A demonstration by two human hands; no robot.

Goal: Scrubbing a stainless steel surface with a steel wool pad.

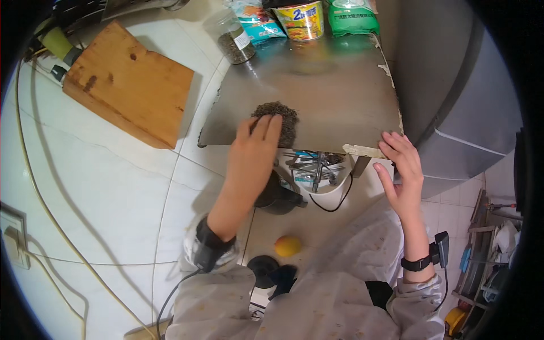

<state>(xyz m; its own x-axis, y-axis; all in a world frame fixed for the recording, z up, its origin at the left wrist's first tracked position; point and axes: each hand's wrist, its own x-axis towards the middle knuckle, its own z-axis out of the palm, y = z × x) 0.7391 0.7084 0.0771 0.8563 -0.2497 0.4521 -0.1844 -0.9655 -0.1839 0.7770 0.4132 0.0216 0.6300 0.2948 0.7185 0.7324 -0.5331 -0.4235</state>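
My left hand [258, 138] lies on a dark steel-wool-like scouring pad [289, 123], pressing it on the metal-topped table [335, 97] near its front edge. The pad is partly hidden under the fingers. At the table's front right corner rests my right hand [401, 168], thumb and fingers apart, nothing held. A clear plastic jar of dark grains [238, 46], an instant noodle cup [302, 21], a blue bag [259, 21] and a green bag [353, 18] stand along the far edge.
Below the front edge are a white bin of metal items [325, 191] and a black pot-like vessel [278, 197]. A yellow-red mango-like fruit [288, 246] lies on the floor. The grey refrigerator [442, 85] stands at right; a wooden block [131, 80] is by the tiled wall at left.
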